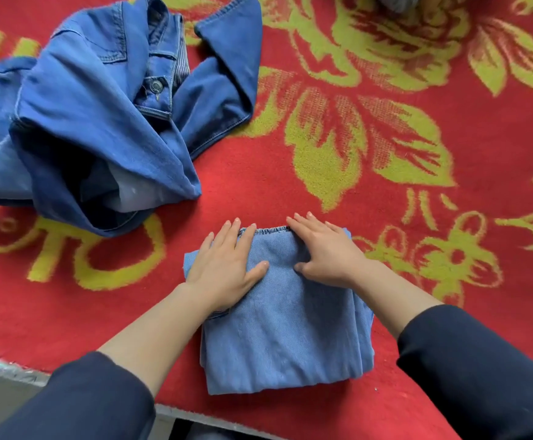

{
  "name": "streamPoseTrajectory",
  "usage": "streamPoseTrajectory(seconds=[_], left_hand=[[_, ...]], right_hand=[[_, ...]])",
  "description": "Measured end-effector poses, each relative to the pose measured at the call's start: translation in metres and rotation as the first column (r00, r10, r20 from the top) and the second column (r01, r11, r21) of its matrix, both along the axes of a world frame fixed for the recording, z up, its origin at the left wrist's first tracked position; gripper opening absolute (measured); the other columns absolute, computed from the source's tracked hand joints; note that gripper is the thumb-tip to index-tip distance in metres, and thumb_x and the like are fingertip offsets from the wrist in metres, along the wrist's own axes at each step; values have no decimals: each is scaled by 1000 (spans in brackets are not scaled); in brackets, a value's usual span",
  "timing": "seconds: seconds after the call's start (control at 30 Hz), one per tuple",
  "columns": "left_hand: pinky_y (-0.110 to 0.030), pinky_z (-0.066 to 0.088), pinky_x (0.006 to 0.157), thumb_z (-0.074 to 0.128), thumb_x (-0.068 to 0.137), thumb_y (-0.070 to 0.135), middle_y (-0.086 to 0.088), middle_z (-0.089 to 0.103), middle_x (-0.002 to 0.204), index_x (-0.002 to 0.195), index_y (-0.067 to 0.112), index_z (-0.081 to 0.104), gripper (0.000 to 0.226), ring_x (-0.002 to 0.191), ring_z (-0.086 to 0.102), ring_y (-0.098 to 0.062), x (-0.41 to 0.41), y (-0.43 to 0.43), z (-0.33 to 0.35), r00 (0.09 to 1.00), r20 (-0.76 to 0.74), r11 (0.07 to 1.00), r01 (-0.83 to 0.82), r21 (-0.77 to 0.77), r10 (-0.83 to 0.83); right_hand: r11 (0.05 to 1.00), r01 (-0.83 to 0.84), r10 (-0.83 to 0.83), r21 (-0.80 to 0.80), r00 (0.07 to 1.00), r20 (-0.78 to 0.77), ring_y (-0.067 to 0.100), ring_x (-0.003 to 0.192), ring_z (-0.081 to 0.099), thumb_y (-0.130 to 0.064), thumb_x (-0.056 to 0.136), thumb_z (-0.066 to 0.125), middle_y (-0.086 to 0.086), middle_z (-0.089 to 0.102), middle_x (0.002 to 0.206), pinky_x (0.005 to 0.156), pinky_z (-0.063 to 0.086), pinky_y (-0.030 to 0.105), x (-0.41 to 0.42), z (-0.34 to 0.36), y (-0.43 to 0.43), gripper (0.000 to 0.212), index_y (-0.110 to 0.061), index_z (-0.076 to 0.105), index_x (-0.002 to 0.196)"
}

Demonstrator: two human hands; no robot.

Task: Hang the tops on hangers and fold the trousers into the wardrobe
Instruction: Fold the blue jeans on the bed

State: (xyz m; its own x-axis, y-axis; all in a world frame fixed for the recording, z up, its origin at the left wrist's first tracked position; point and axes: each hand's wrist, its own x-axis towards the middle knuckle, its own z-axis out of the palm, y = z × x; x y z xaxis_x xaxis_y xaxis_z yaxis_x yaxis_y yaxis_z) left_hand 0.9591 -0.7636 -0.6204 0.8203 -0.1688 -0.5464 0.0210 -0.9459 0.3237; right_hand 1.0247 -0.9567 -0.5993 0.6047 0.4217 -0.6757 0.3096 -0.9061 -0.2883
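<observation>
Light blue denim trousers (286, 331) lie folded into a compact rectangle near the front edge of the bed, with the elastic waistband at the far end. My left hand (227, 265) lies flat on the fold's upper left part, fingers straight. Flat on the upper right part, beside the waistband, is my right hand (324, 249). A dark blue denim jacket (100, 112) lies crumpled at the upper left, its collar and a metal button showing.
A red blanket with yellow-green flower patterns (386, 147) covers the whole surface. Its front edge runs along the bottom left, with a grey floor strip (1, 385) below. A grey object (398, 1) peeks in at the top edge.
</observation>
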Motion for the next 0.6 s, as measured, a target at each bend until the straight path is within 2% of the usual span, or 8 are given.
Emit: streamPoseTrajectory(seconds=[0.07, 0.13, 0.2, 0.23, 0.37, 0.47, 0.53, 0.6], left_hand=[[-38, 10, 119, 39, 89, 62, -9, 10, 160, 152, 21, 7, 82, 147, 7, -21, 9, 1, -5, 1000, -10, 1000, -10, -22, 10], [-38, 22, 113, 50, 82, 62, -10, 27, 150, 149, 18, 20, 86, 139, 21, -26, 17, 2, -9, 998, -18, 996, -63, -57, 62], [-41, 30, 105, 56, 74, 62, -10, 39, 135, 142, 19, 31, 84, 126, 31, -30, 25, 6, -9, 988, -81, 989, -134, -68, 128], [-43, 32, 102, 57, 72, 63, -11, 41, 131, 138, 20, 33, 82, 122, 34, -32, 28, 8, -9, 981, -126, 986, -154, -61, 145], [-46, 37, 101, 56, 60, 70, -11, 39, 129, 134, 28, 34, 88, 116, 47, -37, 33, 17, -4, 927, -344, 979, -188, -85, 148], [-42, 42, 94, 56, 50, 66, -6, 53, 120, 123, 29, 39, 83, 104, 54, -29, 21, 19, 4, 892, -426, 969, -219, -112, 152], [-38, 36, 83, 60, 56, 61, 2, 59, 100, 100, 28, 41, 58, 93, 53, -25, 3, 17, 10, 920, -359, 974, -205, -100, 157], [-39, 29, 78, 64, 61, 58, 9, 52, 80, 83, 30, 36, 45, 85, 49, -24, -22, 15, 20, 956, -240, 976, -197, -95, 170]], right_hand=[[999, -11, 9, -46, 999, -46, 16, 149, 2, -25, 76, 63, -3, 5, 162, 119, 9, 40, 10, -4, 10, 96, -22, 7, 154], [996, -15, 9, -89, 998, -69, 22, 146, 15, -23, 70, 67, 3, 17, 159, 117, 22, 39, 20, -6, 19, 97, -17, 16, 152], [990, -36, 30, -140, 999, -41, 31, 128, 38, -25, 63, 77, 10, 41, 137, 100, 41, 36, 26, -5, 25, 86, -11, 35, 137], [985, -46, 39, -169, 998, -44, 33, 118, 44, -27, 60, 81, 12, 48, 125, 91, 44, 36, 28, -5, 28, 80, -11, 39, 126], [966, -27, -15, -257, 987, -159, 32, 93, 55, -25, 54, 86, 9, 54, 98, 70, 47, 35, 32, 2, 39, 73, -15, 36, 107], [937, -124, 67, -327, 981, -183, 22, 68, 58, -29, 50, 85, 1, 59, 79, 57, 45, 27, 23, 11, 48, 49, -12, 55, 84], [933, -167, 119, -319, 979, -164, 17, 61, 56, -33, 48, 84, -2, 60, 68, 59, 44, 25, 10, 16, 48, 36, -17, 59, 69], [933, -219, 192, -285, 974, -120, 17, 72, 54, -37, 48, 84, -3, 56, 66, 79, 40, 38, -7, 21, 42, 37, -18, 56, 62]])
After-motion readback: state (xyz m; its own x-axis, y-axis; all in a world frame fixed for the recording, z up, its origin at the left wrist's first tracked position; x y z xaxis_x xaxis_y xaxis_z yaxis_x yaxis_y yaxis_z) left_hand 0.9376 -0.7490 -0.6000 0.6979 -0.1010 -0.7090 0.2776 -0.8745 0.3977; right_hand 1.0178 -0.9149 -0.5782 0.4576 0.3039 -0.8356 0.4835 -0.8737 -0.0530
